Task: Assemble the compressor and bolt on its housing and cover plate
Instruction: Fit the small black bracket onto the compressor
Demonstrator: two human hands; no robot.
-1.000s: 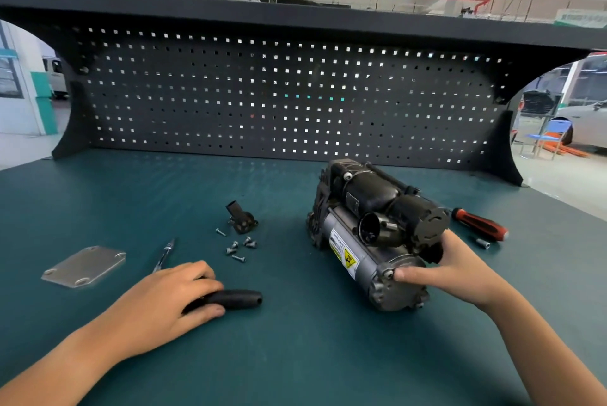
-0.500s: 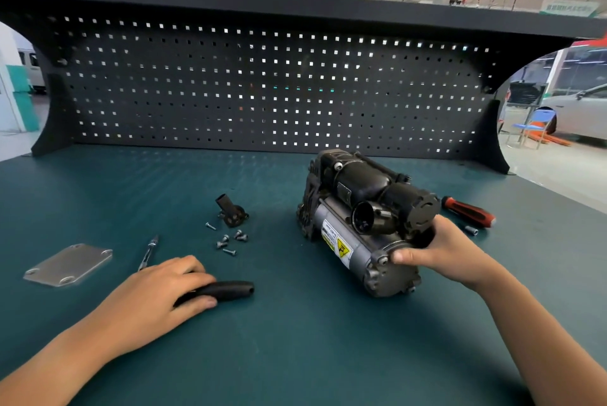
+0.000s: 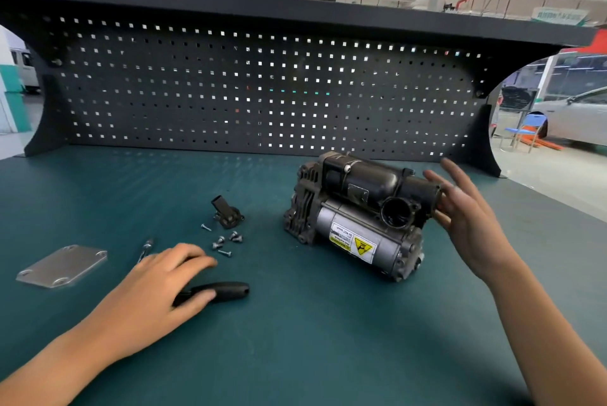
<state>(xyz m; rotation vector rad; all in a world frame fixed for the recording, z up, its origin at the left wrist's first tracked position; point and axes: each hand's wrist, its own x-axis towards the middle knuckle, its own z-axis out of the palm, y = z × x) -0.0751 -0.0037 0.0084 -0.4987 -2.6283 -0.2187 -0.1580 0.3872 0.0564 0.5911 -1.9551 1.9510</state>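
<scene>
The compressor (image 3: pixel 358 208), black on top with a silver motor body and a yellow warning label, lies on the green bench. My right hand (image 3: pixel 460 211) is at its right end, fingers spread, palm against the black round cap. My left hand (image 3: pixel 164 284) rests on a black-handled tool (image 3: pixel 223 290) whose metal tip (image 3: pixel 146 248) sticks out beyond my fingers. A small black housing piece (image 3: pixel 226 211) stands left of the compressor, with several loose bolts (image 3: pixel 225 241) in front of it. The flat silver cover plate (image 3: pixel 62 266) lies at far left.
A black pegboard (image 3: pixel 256 93) closes the back of the bench (image 3: pixel 328 340). Beyond the bench's right end are a blue chair (image 3: pixel 522 134) and a white car (image 3: pixel 578 116).
My right hand let go of the compressor's near end and opened at the black cap. The compressor has turned so its label side faces me more. My left hand stays on the tool.
</scene>
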